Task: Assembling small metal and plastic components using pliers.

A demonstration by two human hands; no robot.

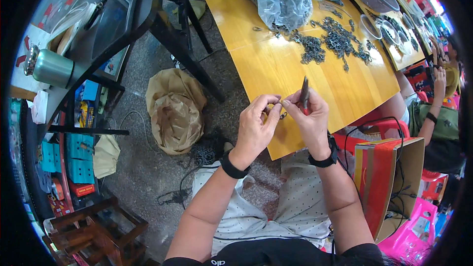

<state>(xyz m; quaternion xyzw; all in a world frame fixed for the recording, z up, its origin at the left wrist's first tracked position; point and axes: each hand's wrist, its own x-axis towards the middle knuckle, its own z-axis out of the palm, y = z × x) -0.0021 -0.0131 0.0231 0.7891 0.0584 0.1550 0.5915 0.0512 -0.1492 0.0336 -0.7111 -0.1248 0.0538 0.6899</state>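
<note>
A dark, narrow-tipped tool point(305, 94) with red on its handle sits in the right hand point(313, 112), point away from the person; a small dark metal piece point(283, 116), partly hidden, shows by the left hand's point(257, 120) thumb.

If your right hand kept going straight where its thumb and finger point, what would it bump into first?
Most likely the left hand: the right hand points leftward, straight at its fingertips. They look very close, though one view leaves the depth between them unclear.
</note>
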